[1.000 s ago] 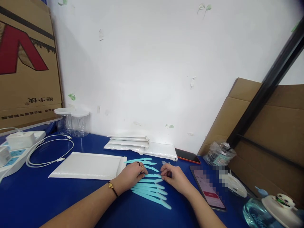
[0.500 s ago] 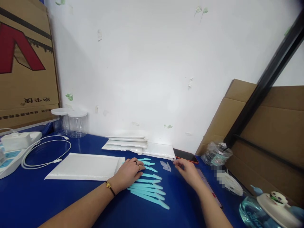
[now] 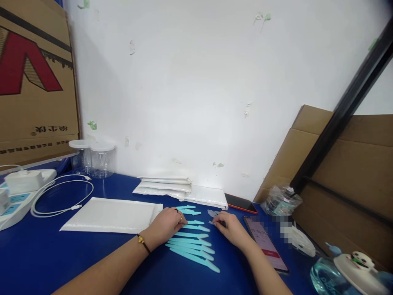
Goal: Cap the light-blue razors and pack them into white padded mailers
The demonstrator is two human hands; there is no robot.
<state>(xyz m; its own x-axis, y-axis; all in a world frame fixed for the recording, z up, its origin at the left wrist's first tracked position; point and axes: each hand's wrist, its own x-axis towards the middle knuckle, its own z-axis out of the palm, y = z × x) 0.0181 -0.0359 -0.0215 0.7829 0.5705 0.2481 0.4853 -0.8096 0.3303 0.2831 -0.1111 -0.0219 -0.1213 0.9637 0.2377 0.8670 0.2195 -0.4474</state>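
Observation:
Several turquoise eyebrow razors (image 3: 192, 248) lie in a rough column on the blue table, their blade ends pointing right. My left hand (image 3: 167, 224) rests over the upper part of this column, thumb and fingers closed on the handle of one razor (image 3: 196, 222). Part of that handle is hidden under the fingers. To the right, my right hand (image 3: 231, 229) pinches a small translucent blade cap (image 3: 211, 223). More translucent caps (image 3: 212, 213) lie just beyond its fingertips, partly covered by the hand.
A white padded envelope (image 3: 110, 215) lies left of my left hand. Stacked envelopes (image 3: 164, 188) sit against the wall. Two phones (image 3: 241, 203), clear jars (image 3: 102, 162), a white cable (image 3: 61, 213), a power strip (image 3: 18, 209) and a bottle (image 3: 331, 276) surround the work area.
My right hand has moved left and closed on a small cap. The razor under my left fingers has turned straighter and shifted slightly nearer. The phone on the right shows more fully.

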